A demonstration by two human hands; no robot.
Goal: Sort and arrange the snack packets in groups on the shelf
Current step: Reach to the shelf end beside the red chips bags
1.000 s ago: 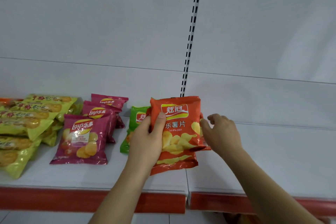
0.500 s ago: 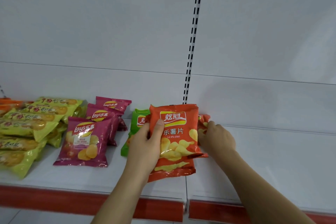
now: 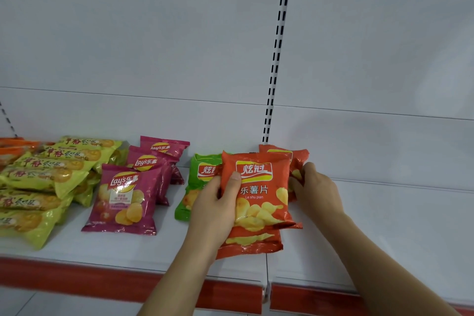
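Note:
My left hand (image 3: 215, 209) grips an orange chip packet (image 3: 259, 192) by its left edge, thumb on the front. A second orange packet (image 3: 250, 245) sticks out beneath it. My right hand (image 3: 316, 191) holds a third orange packet (image 3: 298, 159) that stands behind the first, near the back wall. A green packet (image 3: 202, 172) lies just left of my left hand, partly hidden by it. Three magenta Lay's packets (image 3: 123, 200) lie in a row further left. A heap of yellow-green packets (image 3: 43, 177) fills the shelf's far left.
The white shelf (image 3: 384, 226) has a red front strip (image 3: 77, 279) and a seam under the orange packets. A slotted upright rail (image 3: 278, 41) runs up the white back wall. Orange wrappers (image 3: 10, 149) show at the far left edge.
My right hand moved from the front packet's right edge back to the rear orange packet and took hold of it. My left hand has kept its grip on the front packet.

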